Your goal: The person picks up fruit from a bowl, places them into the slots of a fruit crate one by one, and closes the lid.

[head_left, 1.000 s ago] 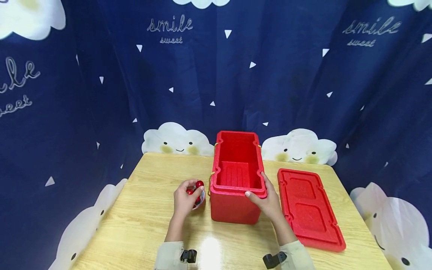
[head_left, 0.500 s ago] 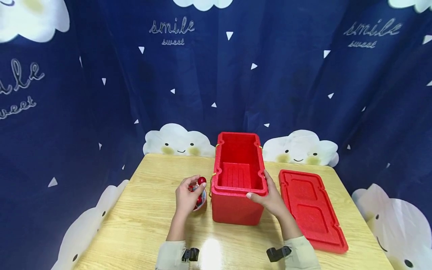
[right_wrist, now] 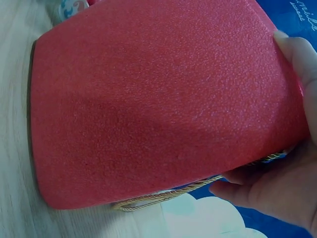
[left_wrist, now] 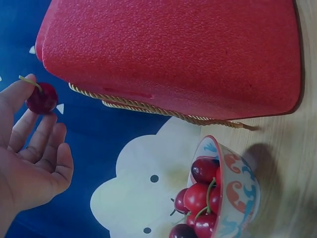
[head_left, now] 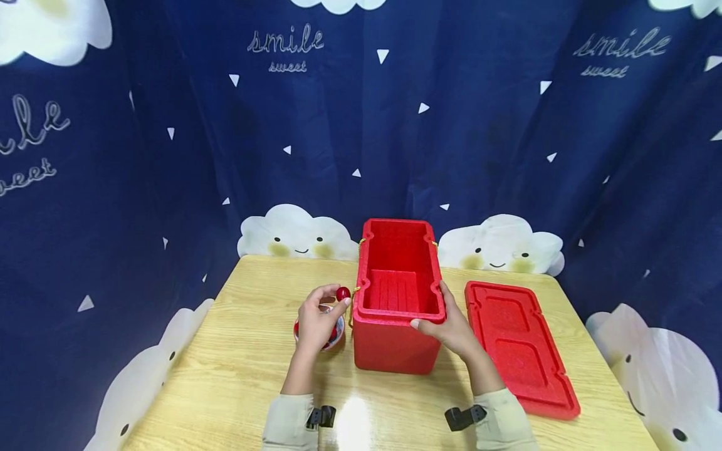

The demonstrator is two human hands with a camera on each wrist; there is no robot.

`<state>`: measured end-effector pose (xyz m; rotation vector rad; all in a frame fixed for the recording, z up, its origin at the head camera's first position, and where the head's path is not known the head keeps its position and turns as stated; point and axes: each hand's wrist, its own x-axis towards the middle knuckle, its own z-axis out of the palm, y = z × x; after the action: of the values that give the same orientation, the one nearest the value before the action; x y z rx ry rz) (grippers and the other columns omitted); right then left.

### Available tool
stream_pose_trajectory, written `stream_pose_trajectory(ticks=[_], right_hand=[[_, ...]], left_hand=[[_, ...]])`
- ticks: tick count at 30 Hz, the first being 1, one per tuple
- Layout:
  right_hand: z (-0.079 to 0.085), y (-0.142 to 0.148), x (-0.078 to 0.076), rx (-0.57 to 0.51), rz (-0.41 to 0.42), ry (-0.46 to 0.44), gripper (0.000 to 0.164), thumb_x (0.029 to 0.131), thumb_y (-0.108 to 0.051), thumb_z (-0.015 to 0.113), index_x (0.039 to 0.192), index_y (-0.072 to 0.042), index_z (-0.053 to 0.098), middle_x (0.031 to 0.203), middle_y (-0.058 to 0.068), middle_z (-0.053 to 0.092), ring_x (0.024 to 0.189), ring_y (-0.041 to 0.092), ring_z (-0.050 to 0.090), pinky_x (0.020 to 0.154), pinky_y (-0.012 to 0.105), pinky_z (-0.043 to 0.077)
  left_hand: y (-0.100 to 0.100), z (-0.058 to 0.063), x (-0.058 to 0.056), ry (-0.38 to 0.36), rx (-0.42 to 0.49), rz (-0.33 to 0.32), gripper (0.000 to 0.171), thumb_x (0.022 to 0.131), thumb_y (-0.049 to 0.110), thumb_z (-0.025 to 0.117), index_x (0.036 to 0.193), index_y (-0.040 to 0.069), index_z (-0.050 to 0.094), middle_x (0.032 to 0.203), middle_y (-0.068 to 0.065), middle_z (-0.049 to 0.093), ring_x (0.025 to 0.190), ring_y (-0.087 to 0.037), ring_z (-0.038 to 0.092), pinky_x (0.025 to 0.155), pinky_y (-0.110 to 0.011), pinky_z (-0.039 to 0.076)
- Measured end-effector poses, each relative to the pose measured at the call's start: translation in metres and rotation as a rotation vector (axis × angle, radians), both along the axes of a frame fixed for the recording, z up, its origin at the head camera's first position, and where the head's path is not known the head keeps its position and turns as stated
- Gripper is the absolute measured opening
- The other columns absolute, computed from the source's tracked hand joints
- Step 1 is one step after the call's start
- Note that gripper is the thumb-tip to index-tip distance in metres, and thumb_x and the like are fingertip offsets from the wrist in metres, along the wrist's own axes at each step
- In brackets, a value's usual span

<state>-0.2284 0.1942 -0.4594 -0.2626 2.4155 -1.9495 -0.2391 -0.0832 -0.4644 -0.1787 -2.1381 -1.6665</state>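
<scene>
My left hand [head_left: 317, 319] pinches a dark red cherry [left_wrist: 41, 98] between thumb and fingertips, its green stem pointing past the thumb. The cherry is above the patterned bowl [left_wrist: 237, 191], close to the left rim of a red foam box [head_left: 395, 347]. Several more cherries [left_wrist: 196, 197] lie heaped in the bowl, some with stems. At the box's near right corner, my right hand [head_left: 455, 329] grips the rim, thumb on the front side and fingers along the right side. The box stands without its lid, and its ribbed floor shows inside.
The red lid [head_left: 519, 347] lies on the wooden table [head_left: 254, 300] to the right of the box. Gold cords [left_wrist: 148, 106] hang along the box's sides. A dark blue curtain [head_left: 316, 125] with clouds stands behind the table.
My left hand has lifted the cherry up out of the bowl and moved it right, towards the box. My right hand has kept its grip on the box corner.
</scene>
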Motion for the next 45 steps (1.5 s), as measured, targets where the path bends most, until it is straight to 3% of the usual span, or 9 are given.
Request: stream_pose_trajectory(ticks=[5, 10, 17, 22, 33, 39, 45], right_hand=[[0.012, -0.003, 0.005, -0.022, -0.001, -0.008, 0.108, 0.069, -0.015, 0.081, 0.148, -0.010, 0.008, 0.135, 0.018, 0.037, 0.119, 0.037, 0.041, 0.080, 0.040, 0.050], [0.022, -0.005, 0.013, -0.027, 0.002, -0.006, 0.106, 0.071, -0.014, 0.079, 0.148, -0.006, 0.006, 0.136, 0.020, 0.036, 0.119, 0.038, 0.040, 0.081, 0.040, 0.049], [0.023, -0.007, 0.015, -0.027, -0.005, -0.015, 0.103, 0.073, -0.011, 0.077, 0.148, -0.006, 0.006, 0.136, 0.021, 0.035, 0.120, 0.037, 0.040, 0.083, 0.040, 0.048], [0.024, -0.008, 0.016, -0.018, -0.013, -0.018, 0.103, 0.073, -0.011, 0.077, 0.148, -0.005, 0.005, 0.137, 0.021, 0.034, 0.120, 0.038, 0.039, 0.084, 0.039, 0.048], [0.022, -0.008, 0.014, -0.019, -0.010, -0.019, 0.104, 0.073, -0.011, 0.077, 0.148, -0.005, 0.005, 0.138, 0.021, 0.033, 0.121, 0.038, 0.037, 0.085, 0.041, 0.047], [0.015, -0.005, 0.011, -0.023, -0.013, -0.019, 0.106, 0.072, -0.013, 0.078, 0.148, -0.007, 0.004, 0.140, 0.020, 0.031, 0.121, 0.037, 0.038, 0.085, 0.040, 0.047], [0.022, -0.008, 0.015, -0.008, -0.009, -0.011, 0.104, 0.073, -0.011, 0.076, 0.148, -0.004, 0.004, 0.139, 0.022, 0.032, 0.121, 0.039, 0.037, 0.086, 0.042, 0.046]], left_hand=[[0.001, 0.004, -0.002, -0.007, -0.002, -0.007, 0.035, 0.075, 0.018, 0.079, 0.105, 0.005, 0.067, 0.098, -0.003, 0.065, 0.090, -0.030, 0.060, 0.073, -0.044, 0.046], [0.003, 0.010, -0.004, -0.019, 0.006, 0.001, 0.034, 0.074, 0.018, 0.079, 0.104, 0.008, 0.068, 0.095, -0.002, 0.066, 0.088, -0.024, 0.060, 0.074, -0.046, 0.046], [0.009, 0.030, -0.013, -0.012, 0.022, -0.033, 0.034, 0.076, 0.022, 0.078, 0.105, 0.008, 0.067, 0.096, -0.002, 0.066, 0.090, -0.027, 0.060, 0.073, -0.038, 0.044], [0.010, 0.042, -0.021, -0.013, 0.004, -0.051, 0.032, 0.076, 0.020, 0.078, 0.104, 0.008, 0.068, 0.093, -0.002, 0.066, 0.087, -0.022, 0.060, 0.071, -0.036, 0.044], [0.010, 0.069, -0.040, -0.123, -0.053, -0.196, 0.031, 0.077, 0.012, 0.075, 0.107, 0.005, 0.067, 0.094, -0.006, 0.067, 0.084, -0.022, 0.060, 0.071, -0.033, 0.050], [0.014, 0.077, -0.053, -0.181, -0.112, -0.276, 0.028, 0.078, 0.011, 0.074, 0.104, 0.005, 0.067, 0.094, -0.006, 0.067, 0.081, -0.021, 0.061, 0.071, -0.031, 0.050], [0.015, 0.083, -0.064, -0.249, -0.124, -0.390, 0.032, 0.079, 0.009, 0.071, 0.109, 0.002, 0.066, 0.093, -0.008, 0.065, 0.084, -0.022, 0.059, 0.072, -0.031, 0.049]])
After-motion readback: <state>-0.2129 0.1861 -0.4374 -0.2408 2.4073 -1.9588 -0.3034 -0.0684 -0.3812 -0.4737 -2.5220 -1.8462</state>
